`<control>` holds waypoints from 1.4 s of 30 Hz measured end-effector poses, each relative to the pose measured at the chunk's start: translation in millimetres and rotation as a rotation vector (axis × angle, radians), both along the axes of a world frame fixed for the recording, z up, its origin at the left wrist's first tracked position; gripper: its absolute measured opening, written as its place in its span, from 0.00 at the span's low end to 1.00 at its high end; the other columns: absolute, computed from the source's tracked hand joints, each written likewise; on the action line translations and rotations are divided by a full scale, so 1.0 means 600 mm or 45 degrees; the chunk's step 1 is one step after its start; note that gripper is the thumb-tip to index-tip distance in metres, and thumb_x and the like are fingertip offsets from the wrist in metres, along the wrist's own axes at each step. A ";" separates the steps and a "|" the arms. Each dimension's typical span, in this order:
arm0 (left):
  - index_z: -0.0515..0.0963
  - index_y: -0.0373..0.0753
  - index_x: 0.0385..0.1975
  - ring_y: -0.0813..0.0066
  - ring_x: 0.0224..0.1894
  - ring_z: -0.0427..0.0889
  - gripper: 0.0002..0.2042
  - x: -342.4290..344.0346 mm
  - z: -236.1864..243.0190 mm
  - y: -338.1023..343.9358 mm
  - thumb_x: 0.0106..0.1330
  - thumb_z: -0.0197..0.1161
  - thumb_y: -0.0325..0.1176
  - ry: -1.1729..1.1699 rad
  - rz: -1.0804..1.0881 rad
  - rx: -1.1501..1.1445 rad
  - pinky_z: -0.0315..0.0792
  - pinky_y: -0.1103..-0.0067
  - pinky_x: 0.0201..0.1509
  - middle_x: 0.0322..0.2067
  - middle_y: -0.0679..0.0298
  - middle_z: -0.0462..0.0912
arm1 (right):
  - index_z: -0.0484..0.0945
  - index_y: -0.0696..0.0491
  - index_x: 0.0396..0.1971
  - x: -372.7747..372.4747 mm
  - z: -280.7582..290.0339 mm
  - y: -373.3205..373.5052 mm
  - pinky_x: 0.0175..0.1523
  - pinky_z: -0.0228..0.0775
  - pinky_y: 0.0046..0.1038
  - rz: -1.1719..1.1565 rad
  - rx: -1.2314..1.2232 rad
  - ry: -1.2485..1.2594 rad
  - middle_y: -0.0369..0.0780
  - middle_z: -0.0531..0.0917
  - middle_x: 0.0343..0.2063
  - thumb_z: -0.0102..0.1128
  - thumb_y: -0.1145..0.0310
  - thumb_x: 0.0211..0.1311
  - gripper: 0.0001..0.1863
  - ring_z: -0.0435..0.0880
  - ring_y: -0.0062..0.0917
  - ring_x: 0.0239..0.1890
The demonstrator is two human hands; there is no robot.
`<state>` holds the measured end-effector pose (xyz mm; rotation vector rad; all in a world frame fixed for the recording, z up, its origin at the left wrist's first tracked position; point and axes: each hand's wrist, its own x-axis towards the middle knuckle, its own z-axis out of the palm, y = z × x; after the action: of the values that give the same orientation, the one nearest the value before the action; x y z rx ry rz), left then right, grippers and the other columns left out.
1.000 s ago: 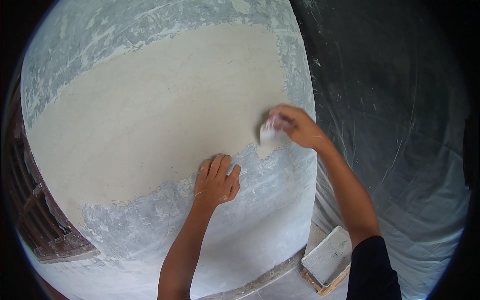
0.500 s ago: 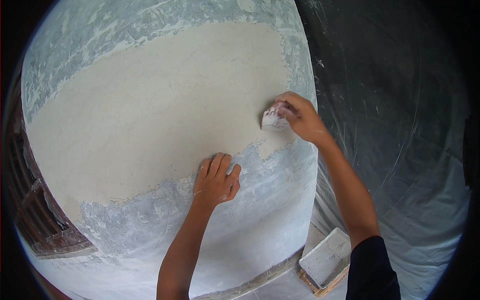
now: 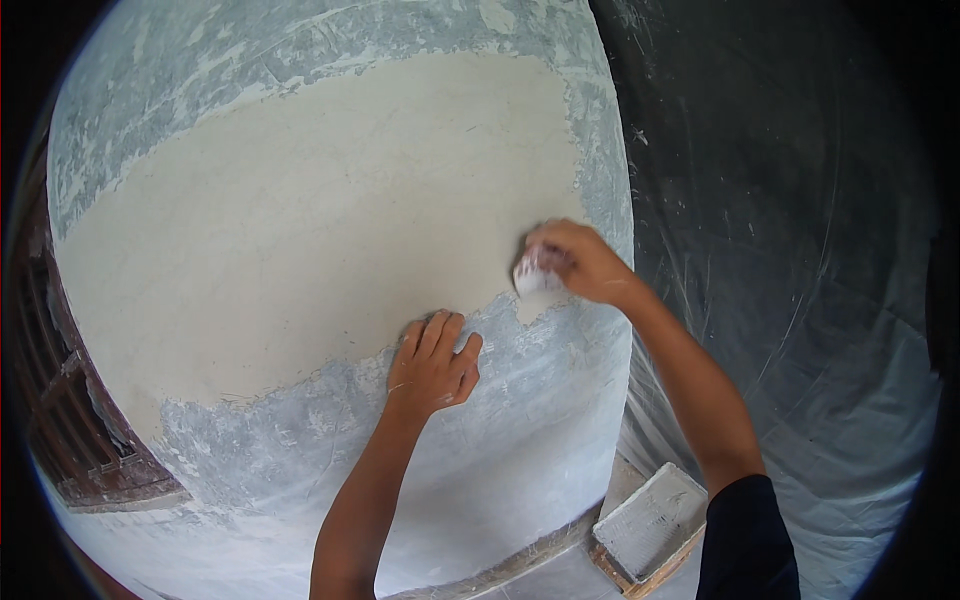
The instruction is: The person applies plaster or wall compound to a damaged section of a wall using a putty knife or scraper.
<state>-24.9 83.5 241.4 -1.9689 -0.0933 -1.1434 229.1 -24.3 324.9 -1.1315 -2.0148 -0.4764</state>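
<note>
Grey wall [image 3: 270, 450] bears a pale coat [image 3: 300, 230] across its middle, with a brown slatted frame [image 3: 75, 410] at far left. Left hand [image 3: 433, 365] lies against the wall at the coat's lower edge, fingers bent; its palm is hidden, so whether it holds anything cannot be told. Further right, the right hand [image 3: 585, 262] grasps what appears, through blur, to be a smeared scraper [image 3: 530, 279] against the coat, forearm slanting up from lower right. Half a second ago, hand and scraper sat higher; the left hand is unmoved. Smeared tray [image 3: 655, 520] noted below; plastic sheet [image 3: 780, 300] beyond.
</note>
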 end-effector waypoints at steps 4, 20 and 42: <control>0.75 0.46 0.38 0.62 0.53 0.72 0.13 -0.003 -0.002 0.002 0.52 0.60 0.36 -0.011 0.039 0.000 0.65 0.65 0.54 0.46 0.59 0.76 | 0.77 0.56 0.41 -0.006 0.017 -0.013 0.50 0.71 0.30 0.084 0.154 0.589 0.41 0.79 0.38 0.55 0.86 0.55 0.14 0.79 0.31 0.43; 0.74 0.45 0.37 0.59 0.52 0.73 0.13 -0.001 0.000 -0.001 0.50 0.60 0.34 -0.026 -0.021 -0.001 0.66 0.63 0.53 0.45 0.58 0.75 | 0.77 0.56 0.43 0.003 0.024 -0.001 0.50 0.71 0.27 0.132 0.038 0.540 0.36 0.79 0.38 0.57 0.84 0.57 0.14 0.78 0.23 0.43; 0.76 0.48 0.39 0.63 0.54 0.72 0.13 -0.002 -0.003 0.000 0.52 0.60 0.38 -0.004 0.079 -0.011 0.64 0.65 0.57 0.48 0.60 0.76 | 0.78 0.56 0.40 0.011 0.013 0.014 0.48 0.71 0.26 0.065 0.083 0.391 0.40 0.81 0.38 0.58 0.81 0.58 0.10 0.80 0.27 0.41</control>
<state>-25.9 83.7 239.9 -1.9584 -0.1605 -1.1080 235.6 -15.6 333.0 -1.0415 -1.7445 -0.3184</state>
